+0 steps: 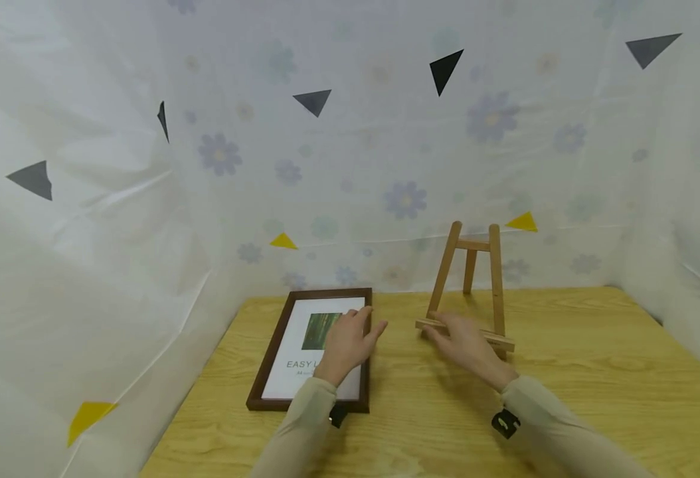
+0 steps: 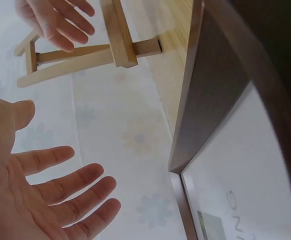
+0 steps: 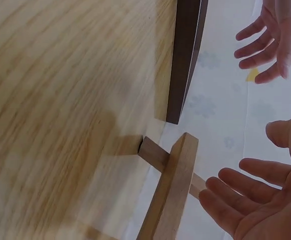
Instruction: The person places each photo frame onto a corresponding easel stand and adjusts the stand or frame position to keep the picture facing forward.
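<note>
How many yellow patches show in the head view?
3: one patch low on the left sheet, one on the back sheet behind the picture frame, one just right of the top of the easel. Others could be hidden.

We observe a wooden table (image 1: 416, 431) before pale, flowered sheeting (image 1: 356, 153). Left of centre, a brown picture frame (image 1: 287, 345) lies face up on the table. To its right, a small easel (image 1: 497, 285) stands upright. We find the left hand (image 1: 347, 342) over the frame's right part and the right hand (image 1: 466, 342) overlapping the easel's ledge (image 1: 496, 340); we cannot confirm contact. We note grey, black and yellow triangles (image 1: 445, 72).
</note>
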The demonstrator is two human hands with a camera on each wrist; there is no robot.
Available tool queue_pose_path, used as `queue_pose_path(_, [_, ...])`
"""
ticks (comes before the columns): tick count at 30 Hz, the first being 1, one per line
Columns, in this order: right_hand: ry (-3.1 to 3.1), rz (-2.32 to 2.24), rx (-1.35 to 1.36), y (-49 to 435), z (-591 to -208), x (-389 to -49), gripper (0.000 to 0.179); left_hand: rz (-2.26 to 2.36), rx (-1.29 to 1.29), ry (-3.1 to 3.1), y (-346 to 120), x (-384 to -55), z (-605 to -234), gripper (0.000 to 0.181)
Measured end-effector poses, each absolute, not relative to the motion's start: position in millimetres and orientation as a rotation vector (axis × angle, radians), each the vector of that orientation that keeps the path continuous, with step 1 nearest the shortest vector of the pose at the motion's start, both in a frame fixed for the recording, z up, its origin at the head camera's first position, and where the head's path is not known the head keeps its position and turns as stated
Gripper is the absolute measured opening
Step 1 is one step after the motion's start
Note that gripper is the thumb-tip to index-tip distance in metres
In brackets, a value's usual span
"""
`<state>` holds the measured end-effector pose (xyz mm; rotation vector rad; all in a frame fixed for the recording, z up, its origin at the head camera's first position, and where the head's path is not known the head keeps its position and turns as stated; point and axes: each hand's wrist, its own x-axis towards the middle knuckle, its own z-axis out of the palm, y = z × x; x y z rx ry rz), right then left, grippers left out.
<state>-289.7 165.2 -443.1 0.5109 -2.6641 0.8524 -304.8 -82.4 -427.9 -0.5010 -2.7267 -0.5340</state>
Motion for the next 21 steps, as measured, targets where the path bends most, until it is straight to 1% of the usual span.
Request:
queue_pose_path(12, [-2.628,1.251,0.406,163,-446,-295,0.044,-1.007,-0.439,-2.647,-95,-312,-431,0.047])
queue_pose_path(21, [-2.548,1.381,0.402,155,-457,-302,0.042,-1.105,-0.363,-2.590,-112,-317,-432,0.038])
